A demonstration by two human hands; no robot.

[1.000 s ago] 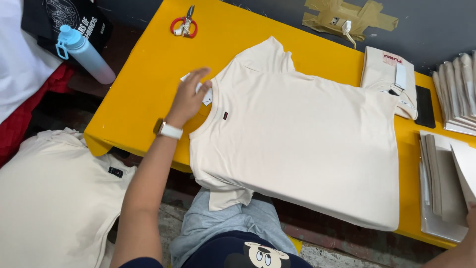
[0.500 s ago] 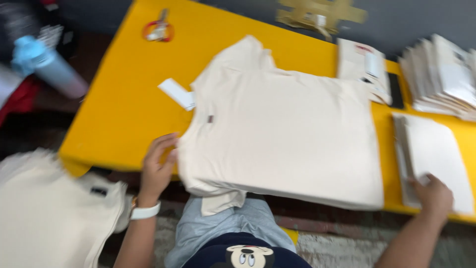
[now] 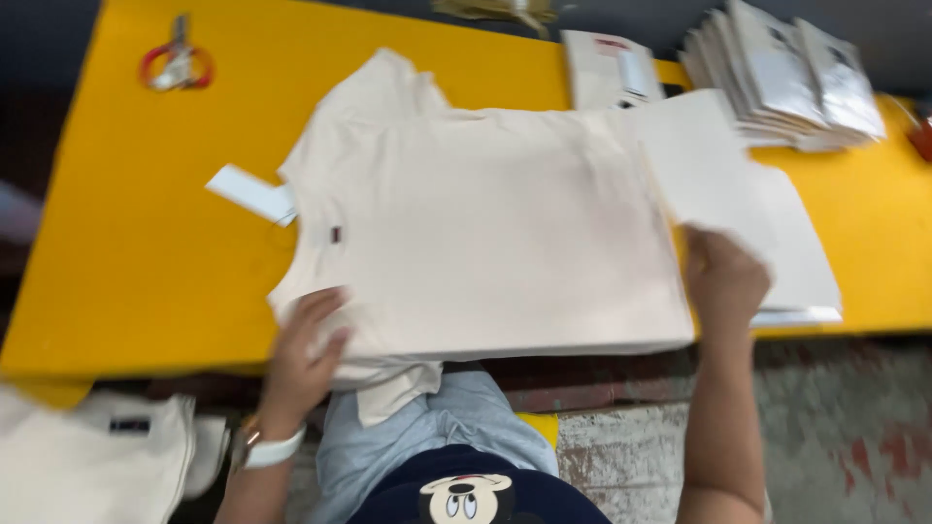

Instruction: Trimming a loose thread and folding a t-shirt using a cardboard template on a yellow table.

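A cream T-shirt (image 3: 485, 243) lies flat across the middle of the yellow bench (image 3: 126, 243), its neck toward the left of the frame and its lower edge hanging slightly over the bench's near edge. The left hand (image 3: 306, 344) rests at the shirt's lower left corner, fingers spread flat on the cloth and not closed on it. The right hand (image 3: 723, 277) sits at the shirt's right edge, where it meets a white sheet of card (image 3: 738, 194); whether those fingers pinch the sheet or only press on it cannot be told through the blur.

A white rectangular tag (image 3: 250, 194) sticks out from the shirt's left side onto bare bench. A tiny dark label (image 3: 336, 234) shows on the cloth near the neck. In the upper right of the frame a stack of flat wrapped packages (image 3: 782, 73), white and grey, stands fanned; left of it lies a white packet (image 3: 607, 68) with a red mark.

Scissors with red handles (image 3: 177, 66) lie in the upper left, well apart from the shirt. The broad yellow strip left of the shirt offers open room. At the lower left, below the bench edge, lies another cream garment (image 3: 92, 466).
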